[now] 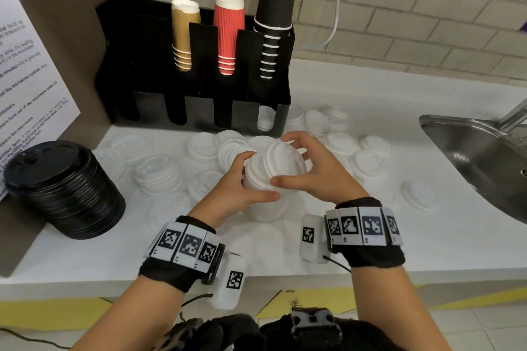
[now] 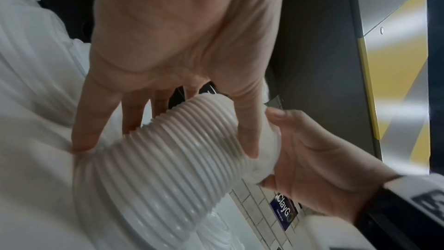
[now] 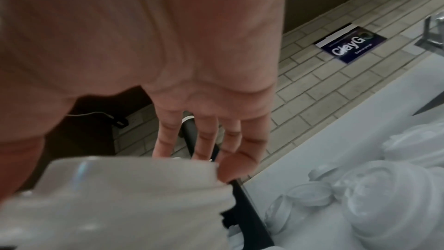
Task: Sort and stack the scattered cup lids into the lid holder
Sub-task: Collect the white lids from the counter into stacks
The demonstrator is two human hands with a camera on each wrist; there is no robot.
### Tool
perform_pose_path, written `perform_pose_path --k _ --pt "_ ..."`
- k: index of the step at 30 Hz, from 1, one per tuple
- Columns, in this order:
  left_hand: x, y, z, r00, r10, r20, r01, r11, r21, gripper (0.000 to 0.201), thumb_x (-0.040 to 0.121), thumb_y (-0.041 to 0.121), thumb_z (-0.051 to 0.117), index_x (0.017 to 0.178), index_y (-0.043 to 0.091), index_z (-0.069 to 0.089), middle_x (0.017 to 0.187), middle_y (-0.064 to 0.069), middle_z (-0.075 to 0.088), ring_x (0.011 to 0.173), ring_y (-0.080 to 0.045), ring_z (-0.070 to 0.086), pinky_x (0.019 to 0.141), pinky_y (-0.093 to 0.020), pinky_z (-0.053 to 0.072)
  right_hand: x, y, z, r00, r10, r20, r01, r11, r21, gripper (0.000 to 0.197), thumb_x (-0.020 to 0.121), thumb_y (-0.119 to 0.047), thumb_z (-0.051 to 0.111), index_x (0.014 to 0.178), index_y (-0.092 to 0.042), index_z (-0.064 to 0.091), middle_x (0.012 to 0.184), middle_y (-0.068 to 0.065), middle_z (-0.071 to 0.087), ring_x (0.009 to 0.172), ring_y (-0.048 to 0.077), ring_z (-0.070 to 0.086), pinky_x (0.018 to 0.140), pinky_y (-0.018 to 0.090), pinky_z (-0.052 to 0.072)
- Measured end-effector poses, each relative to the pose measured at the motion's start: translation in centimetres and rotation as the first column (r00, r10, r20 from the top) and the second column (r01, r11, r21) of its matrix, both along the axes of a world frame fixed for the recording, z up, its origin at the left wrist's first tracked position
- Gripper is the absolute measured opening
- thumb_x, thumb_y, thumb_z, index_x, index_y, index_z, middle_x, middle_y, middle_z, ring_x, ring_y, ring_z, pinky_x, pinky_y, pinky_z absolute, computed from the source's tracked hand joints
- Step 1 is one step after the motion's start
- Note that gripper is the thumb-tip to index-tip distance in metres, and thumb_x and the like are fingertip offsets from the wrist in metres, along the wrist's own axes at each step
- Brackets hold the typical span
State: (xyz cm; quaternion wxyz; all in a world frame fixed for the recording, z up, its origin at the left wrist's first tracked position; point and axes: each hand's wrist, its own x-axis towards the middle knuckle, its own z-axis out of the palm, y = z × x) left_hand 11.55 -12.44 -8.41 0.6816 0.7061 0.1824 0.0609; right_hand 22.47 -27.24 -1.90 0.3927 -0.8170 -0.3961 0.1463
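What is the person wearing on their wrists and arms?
Both forearms are bare, no sleeves. Each wrist has a black fabric band, the left band and right band, topped by a ring of white tiles printed with black square codes. A white box with one code hangs by each wrist, trailing a thin black cable.

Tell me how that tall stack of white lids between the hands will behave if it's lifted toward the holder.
Probably light: the stack of white lids is thin plastic. It may bend or slide apart mid-height, since the lids look merely nested. The left hand grips its side while the right hand caps the top, which likely steadies it; one-handed, it could buckle.
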Motion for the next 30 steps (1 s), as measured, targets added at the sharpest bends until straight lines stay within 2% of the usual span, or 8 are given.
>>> perform_pose_path --k 12,15,18,20,22,24,26,30 --pt "0.1 0.1 0.0 1.000 -0.012 -0.012 0.012 1.000 0.013 0.082 0.069 0.018 0.087 0.126 0.048 0.037 0.119 0.015 0.057 0.105 0.000 0.056 0.072 -0.015 0.050 0.4 2.4 0.3 0.996 0.071 0.052 -0.064 0.990 -0.127 0.051 0.069 -0.030 0.081 0.115 -0.031 0.060 0.121 -0.007 0.060 0.116 0.014 0.051 0.095 0.026 0.043" --pt "0.2 0.2 0.0 1.000 -0.013 -0.011 0.013 1.000 0.021 0.083 0.068 0.018 0.088 0.124 0.049 0.036 0.117 0.017 0.057 0.099 0.005 0.056 0.066 -0.008 0.048 0.1 2.3 0.1 0.995 0.068 0.072 -0.057 0.988 -0.143 0.055 0.067 -0.031 0.083 0.116 -0.033 0.059 0.124 -0.005 0.057 0.120 0.020 0.047 0.101 0.037 0.042" --pt "0.3 0.1 0.0 0.999 -0.029 0.015 0.029 0.999 0.023 0.087 0.066 0.018 0.089 0.128 0.048 0.036 0.117 0.019 0.055 0.090 0.014 0.058 0.066 -0.005 0.047 -0.1 1.9 -0.2 0.995 0.081 0.051 -0.076 0.992 -0.096 0.061 0.066 -0.035 0.085 0.119 -0.035 0.056 0.126 -0.007 0.054 0.119 0.015 0.046 0.098 0.030 0.042" --pt "0.3 0.2 0.0 0.999 -0.030 0.037 0.029 0.999 0.023 0.081 0.068 0.019 0.088 0.123 0.053 0.039 0.118 0.021 0.055 0.088 0.019 0.056 0.069 -0.005 0.047 0.3 0.9 -0.1 1.000 0.023 0.007 -0.023 0.999 -0.022 0.060 0.069 -0.040 0.082 0.120 -0.039 0.053 0.124 -0.011 0.050 0.112 0.002 0.045 0.089 0.018 0.040" --pt "0.4 0.2 0.1 0.999 -0.033 0.041 0.032 0.999 0.025 0.076 0.069 0.018 0.087 0.114 0.058 0.040 0.116 0.024 0.053 0.087 0.022 0.054 0.069 -0.003 0.046 1.6 -0.7 -0.2 0.988 -0.151 0.011 0.151 0.988 0.035 0.054 0.075 -0.040 0.077 0.122 -0.034 0.052 0.122 -0.007 0.048 0.110 0.005 0.047 0.090 0.021 0.039" --pt "0.4 0.3 0.1 0.998 -0.042 0.038 0.041 0.999 0.027 0.076 0.068 0.017 0.087 0.112 0.056 0.040 0.115 0.025 0.051 0.086 0.025 0.052 0.067 0.000 0.043 3.6 -2.7 -0.5 0.909 -0.389 0.151 0.404 0.911 -0.083 0.058 0.079 -0.040 0.073 0.129 -0.021 0.051 0.128 0.007 0.049 0.119 0.023 0.047 0.099 0.037 0.041" --pt "0.5 0.3 0.0 0.998 -0.052 0.041 0.051 0.998 0.027 0.076 0.068 0.015 0.087 0.112 0.055 0.040 0.115 0.024 0.051 0.083 0.028 0.051 0.066 0.002 0.042 5.5 -4.8 -0.9 0.798 -0.523 0.299 0.600 0.733 -0.320 0.066 0.081 -0.041 0.071 0.134 -0.012 0.045 0.136 0.017 0.045 0.125 0.036 0.041 0.101 0.046 0.038" --pt "0.6 0.4 0.2 0.998 -0.058 0.035 0.057 0.998 0.027 0.076 0.068 0.014 0.088 0.114 0.052 0.040 0.114 0.024 0.050 0.083 0.027 0.051 0.064 0.002 0.042 7.4 -7.5 -2.0 0.784 -0.567 0.252 0.568 0.493 -0.659 0.072 0.082 -0.033 0.072 0.137 -0.003 0.036 0.135 0.021 0.048 0.125 0.038 0.045 0.098 0.041 0.040"
